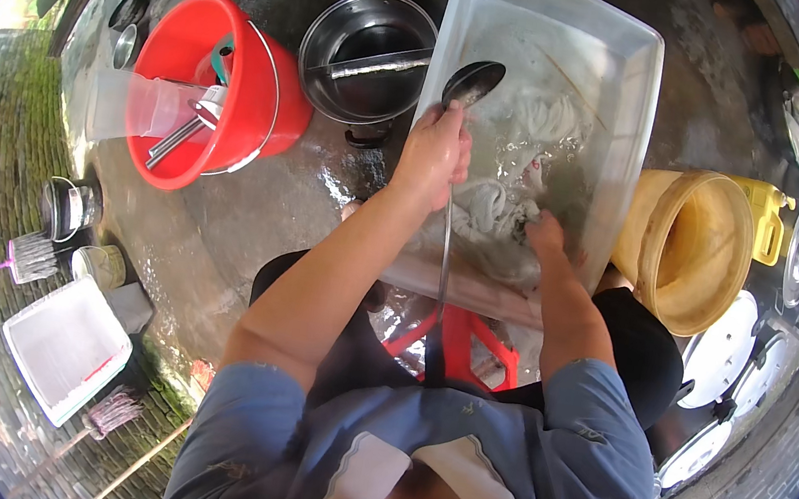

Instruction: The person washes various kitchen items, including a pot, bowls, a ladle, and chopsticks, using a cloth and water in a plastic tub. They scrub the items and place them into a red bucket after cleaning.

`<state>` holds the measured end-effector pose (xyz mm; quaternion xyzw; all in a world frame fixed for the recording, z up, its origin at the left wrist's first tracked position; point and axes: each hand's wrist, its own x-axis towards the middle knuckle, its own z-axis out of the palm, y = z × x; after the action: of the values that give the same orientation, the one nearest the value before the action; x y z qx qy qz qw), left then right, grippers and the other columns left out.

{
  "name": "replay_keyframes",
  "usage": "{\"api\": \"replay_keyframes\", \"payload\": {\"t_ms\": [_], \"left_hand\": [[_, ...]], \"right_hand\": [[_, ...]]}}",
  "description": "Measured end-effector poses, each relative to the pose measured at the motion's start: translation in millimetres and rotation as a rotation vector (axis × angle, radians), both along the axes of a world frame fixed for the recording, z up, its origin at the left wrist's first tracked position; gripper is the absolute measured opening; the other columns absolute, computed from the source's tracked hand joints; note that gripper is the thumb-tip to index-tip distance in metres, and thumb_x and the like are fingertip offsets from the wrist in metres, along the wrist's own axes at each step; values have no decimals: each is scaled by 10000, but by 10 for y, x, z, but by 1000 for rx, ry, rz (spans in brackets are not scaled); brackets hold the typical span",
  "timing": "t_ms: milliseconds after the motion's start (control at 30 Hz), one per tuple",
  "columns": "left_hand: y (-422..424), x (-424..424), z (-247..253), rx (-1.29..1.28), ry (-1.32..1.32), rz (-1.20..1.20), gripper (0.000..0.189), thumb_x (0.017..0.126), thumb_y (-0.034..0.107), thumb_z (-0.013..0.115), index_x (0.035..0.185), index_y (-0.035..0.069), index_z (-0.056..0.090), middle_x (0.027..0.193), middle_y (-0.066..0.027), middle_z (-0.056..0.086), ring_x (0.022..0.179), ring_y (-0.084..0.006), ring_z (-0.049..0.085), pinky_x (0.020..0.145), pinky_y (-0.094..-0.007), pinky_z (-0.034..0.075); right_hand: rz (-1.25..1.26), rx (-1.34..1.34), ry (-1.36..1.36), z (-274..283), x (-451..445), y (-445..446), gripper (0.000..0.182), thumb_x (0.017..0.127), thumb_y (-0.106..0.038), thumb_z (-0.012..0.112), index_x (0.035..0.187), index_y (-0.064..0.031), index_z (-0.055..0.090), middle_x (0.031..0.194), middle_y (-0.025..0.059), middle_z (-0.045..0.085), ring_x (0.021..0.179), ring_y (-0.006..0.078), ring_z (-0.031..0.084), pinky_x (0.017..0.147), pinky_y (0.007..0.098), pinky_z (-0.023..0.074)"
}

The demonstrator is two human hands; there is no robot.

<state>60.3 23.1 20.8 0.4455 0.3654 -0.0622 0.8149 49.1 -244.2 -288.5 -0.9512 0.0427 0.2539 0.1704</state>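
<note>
My left hand [437,150] is closed round the metal handle of a ladle [474,84], just below its dark bowl. The handle runs down towards my lap. The ladle is over the left side of a large translucent plastic tub [653,94] of water. In the tub my right hand [544,232] grips the edge of a wet whitish cloth [484,208]; its fingertips are partly hidden. More of the cloth [549,118] lies further up in the water, near a thin straw-like strip.
Left of the tub are a divided metal pot [368,56] and a red bucket [226,98] holding utensils. To the right stand a yellowish bucket [698,251], a yellow jerrycan [763,222] and several pot lids [719,348]. A white basin [64,349] and mops lie lower left. The floor is wet.
</note>
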Motion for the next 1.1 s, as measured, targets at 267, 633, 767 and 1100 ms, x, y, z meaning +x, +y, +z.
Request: {"api": "replay_keyframes", "payload": {"t_ms": [267,633,767,1100], "left_hand": [[168,66,-257,-254,123,139,78,908,134,416,834,109,408,574,11,383,438,-89,269,397,-256,192],[-167,-84,-388,-470,142,-158,239,891,259,337,804,135,522,671,-1,530,455,-126,338,404,-251,203],[-360,-209,-374,-714,-87,-34,308,910,307,362,1002,128,594,958,-54,630,850,-214,618,638,-383,525],[-603,-335,-453,-120,229,-215,334,881,436,450,703,158,396,576,16,337,434,-91,300,380,-259,196]], "right_hand": [[-527,1149,478,1579,614,217,392,770,-79,542,1160,-41,532,980,92,627,895,240,611,766,396,502],[-411,1738,213,3384,-44,631,366,908,-145,426,1263,-54,416,1178,89,537,1072,237,541,903,419,458],[178,1190,-93,3090,30,878,533,768,-86,635,1260,-57,433,1140,78,562,1003,157,554,874,292,447],[178,572,-266,2725,283,880,611,597,-98,716,1171,-68,508,1033,124,616,911,258,607,791,313,476]]}}
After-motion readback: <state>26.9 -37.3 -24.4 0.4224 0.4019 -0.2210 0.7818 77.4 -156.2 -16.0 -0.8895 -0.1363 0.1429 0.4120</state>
